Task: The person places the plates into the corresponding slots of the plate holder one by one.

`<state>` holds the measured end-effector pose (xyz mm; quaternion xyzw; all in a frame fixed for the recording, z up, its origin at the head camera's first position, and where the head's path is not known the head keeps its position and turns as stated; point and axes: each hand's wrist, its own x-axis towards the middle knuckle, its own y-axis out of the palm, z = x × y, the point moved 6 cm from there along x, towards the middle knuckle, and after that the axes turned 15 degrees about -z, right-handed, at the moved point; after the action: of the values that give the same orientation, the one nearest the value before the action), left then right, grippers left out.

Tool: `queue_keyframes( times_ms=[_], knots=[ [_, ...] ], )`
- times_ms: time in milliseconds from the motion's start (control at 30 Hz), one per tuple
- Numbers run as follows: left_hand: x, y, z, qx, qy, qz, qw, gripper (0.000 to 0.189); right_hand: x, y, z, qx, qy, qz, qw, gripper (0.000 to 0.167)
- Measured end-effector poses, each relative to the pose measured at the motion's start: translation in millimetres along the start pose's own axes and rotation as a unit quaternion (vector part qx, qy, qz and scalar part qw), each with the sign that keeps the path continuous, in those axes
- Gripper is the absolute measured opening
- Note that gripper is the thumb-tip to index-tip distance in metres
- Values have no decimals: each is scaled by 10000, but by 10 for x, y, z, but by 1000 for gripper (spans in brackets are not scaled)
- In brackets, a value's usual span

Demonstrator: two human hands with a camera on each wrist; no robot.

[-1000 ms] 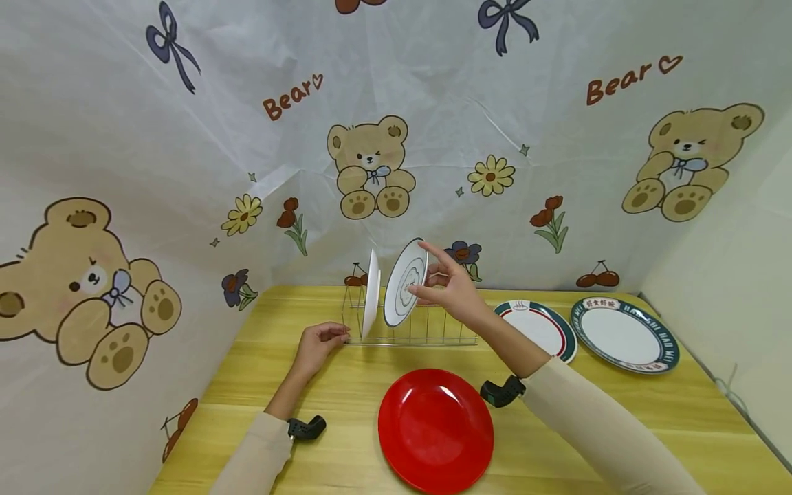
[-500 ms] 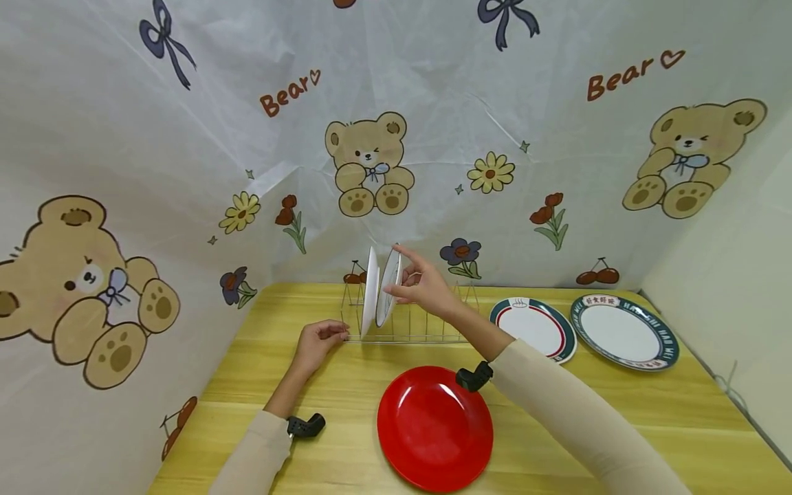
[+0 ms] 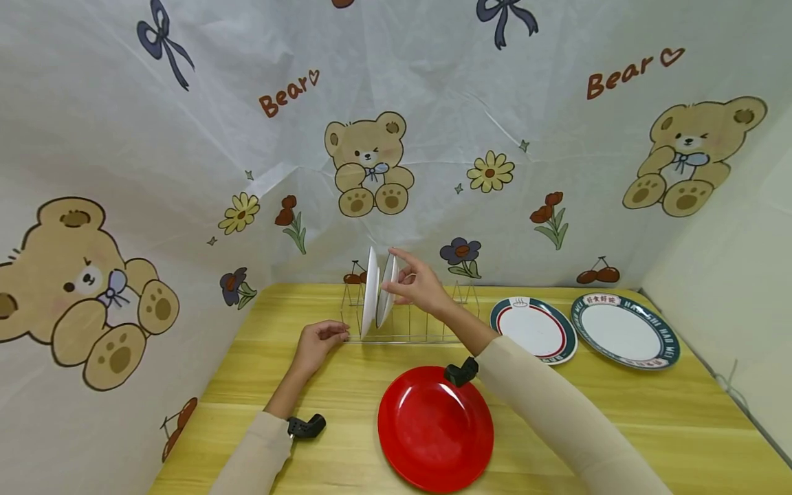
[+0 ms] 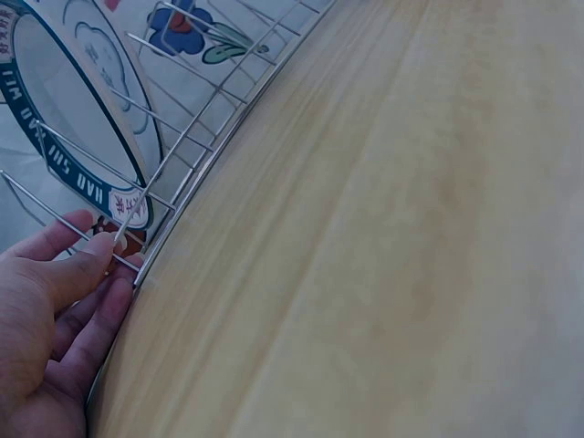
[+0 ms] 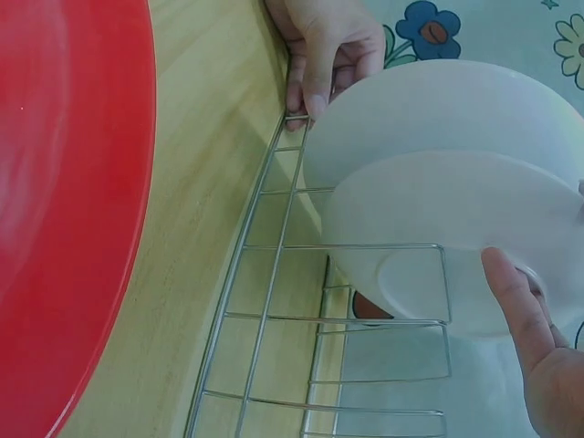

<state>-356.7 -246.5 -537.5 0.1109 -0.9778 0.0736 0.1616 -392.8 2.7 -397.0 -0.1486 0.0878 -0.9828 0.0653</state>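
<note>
A wire dish rack [image 3: 436,341] stands near the back of the table. My left hand [image 3: 317,346] pinches the wires at its left end [image 4: 128,265]. A large white plate [image 3: 369,295] is upright in the rack; its green lettered rim shows in the left wrist view. Just right of it, my right hand [image 3: 423,285] holds a smaller white plate [image 5: 411,224] between thumb and fingers, nearly upright and tilted a little. This smaller plate's lower edge sits down among the rack wires, close beside the large plate.
A red plate [image 3: 436,433] lies flat in front of the rack. To the right are a white plate with a green and red rim [image 3: 533,330] and a larger green-rimmed plate [image 3: 623,333]. A bear-print cloth [image 3: 433,137] hangs behind.
My right hand has moved left with the smaller plate, which turned from partly face-on to nearly edge-on and came close beside the large plate. My left hand has stayed on the rack.
</note>
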Motion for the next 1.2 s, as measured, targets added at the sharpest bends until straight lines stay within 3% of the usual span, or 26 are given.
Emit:
queue_keyframes(
  times_ms=[300,767,1000,1200],
  knots=[
    [9,36,7,195,-133,223,9995,19,-4,14,-53,-32,67,48,10000,77],
    [34,10,-21,90,93,75,9999,16,-82,57,-45,-359,-143,198,9991,83],
    [19,12,1,77,-14,74,9999,16,-135,31,-48,-608,-258,67,9978,86],
    [-56,9,-250,145,3,138,9998,16,-254,-33,-26,-829,-296,-9,9961,88]
  ],
)
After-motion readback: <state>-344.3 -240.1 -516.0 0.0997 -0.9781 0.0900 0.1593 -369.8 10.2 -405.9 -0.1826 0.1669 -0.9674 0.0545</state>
